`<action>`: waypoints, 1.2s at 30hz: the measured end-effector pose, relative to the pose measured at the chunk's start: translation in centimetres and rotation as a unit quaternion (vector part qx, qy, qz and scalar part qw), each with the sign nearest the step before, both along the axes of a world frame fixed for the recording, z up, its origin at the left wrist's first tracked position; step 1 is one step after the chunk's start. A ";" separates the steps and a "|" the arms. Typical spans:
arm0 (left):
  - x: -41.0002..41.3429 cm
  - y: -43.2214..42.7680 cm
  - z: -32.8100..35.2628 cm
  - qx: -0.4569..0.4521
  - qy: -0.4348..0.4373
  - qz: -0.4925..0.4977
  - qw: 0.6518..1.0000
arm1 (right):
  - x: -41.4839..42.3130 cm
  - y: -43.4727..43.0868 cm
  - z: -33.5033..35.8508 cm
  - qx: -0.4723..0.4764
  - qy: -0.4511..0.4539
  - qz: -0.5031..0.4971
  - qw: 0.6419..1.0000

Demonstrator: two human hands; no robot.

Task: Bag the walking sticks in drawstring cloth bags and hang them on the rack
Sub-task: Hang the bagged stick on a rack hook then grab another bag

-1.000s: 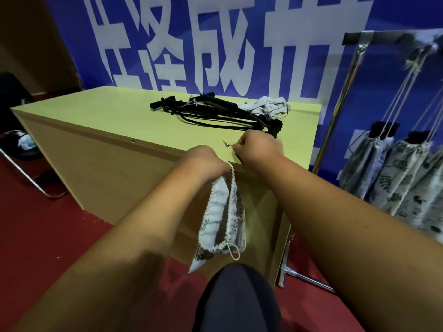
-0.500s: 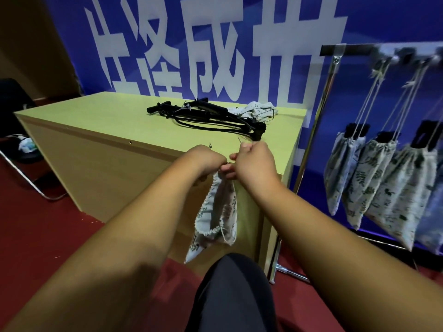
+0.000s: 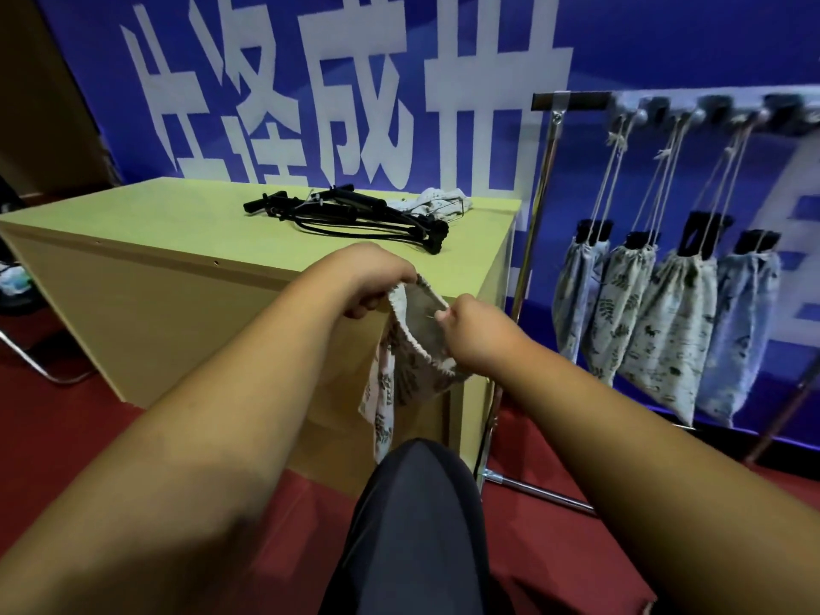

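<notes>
Big blue banner (image 3: 310, 82) fills the wall behind the table (image 3: 177, 241), white characters across it. The table itself, pale wood, sits dead centre. To the table's right stands the rack (image 3: 572, 101), and four filled bags (image 3: 665, 326) hang there by their cords, black handles poking out of the tops. On the table's far side lies a tangle of black folded walking sticks (image 3: 355, 215), none of them bagged yet, with what looks like spare bags (image 3: 437, 201) bunched just behind them.

Now the action, in front of the table's near edge: one leaf-print cloth bag (image 3: 412, 348), mouth spread wide, body dangling down past the table's front panel. The left hand (image 3: 372, 277) has its fingers curled over the rim on one side, the right hand (image 3: 479, 330) pinches the rim opposite, and the opening is stretched between them.

Here's the worry, as I judge it. Both hands are busy with the bag and the sticks sit well beyond them across the table. One hand must let go to fetch, and the mouth could sag shut. Those loose straps on the sticks could also snag the gathered rim going in.
</notes>
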State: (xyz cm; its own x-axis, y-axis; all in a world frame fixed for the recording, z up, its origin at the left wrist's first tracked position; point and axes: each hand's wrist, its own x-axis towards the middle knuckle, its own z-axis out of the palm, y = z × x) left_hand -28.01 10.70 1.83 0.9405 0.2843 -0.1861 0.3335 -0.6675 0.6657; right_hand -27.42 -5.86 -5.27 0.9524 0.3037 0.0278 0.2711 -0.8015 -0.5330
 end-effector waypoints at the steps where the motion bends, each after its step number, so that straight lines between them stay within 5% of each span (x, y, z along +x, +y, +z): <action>1: -0.2 -0.2 0.4 0.003 -0.003 -0.011 1.000 | -0.1 -0.7 0.2 -0.015 -0.005 0.013 1.000; 8: -1.4 -2.6 3.8 0.018 -0.029 -0.091 0.995 | -0.8 -5.1 3.6 -0.190 -0.110 0.067 0.973; 15: -1.5 -5.1 4.4 0.016 -0.062 -0.131 0.989 | -1.3 -9.8 7.1 -0.171 -0.112 0.071 0.976; 20: -0.8 -7.1 2.9 0.096 -0.058 -0.148 0.983 | -0.9 -12.1 6.7 -0.225 -0.108 0.017 0.968; 29: 0.1 -11.3 -2.2 0.170 -0.049 -0.191 0.966 | 0.0 -15.3 2.7 -0.270 -0.074 -0.015 0.960; 36: 1.7 -14.7 -13.1 0.207 0.027 -0.260 0.943 | 0.7 -17.5 -8.7 -0.238 0.038 0.000 0.971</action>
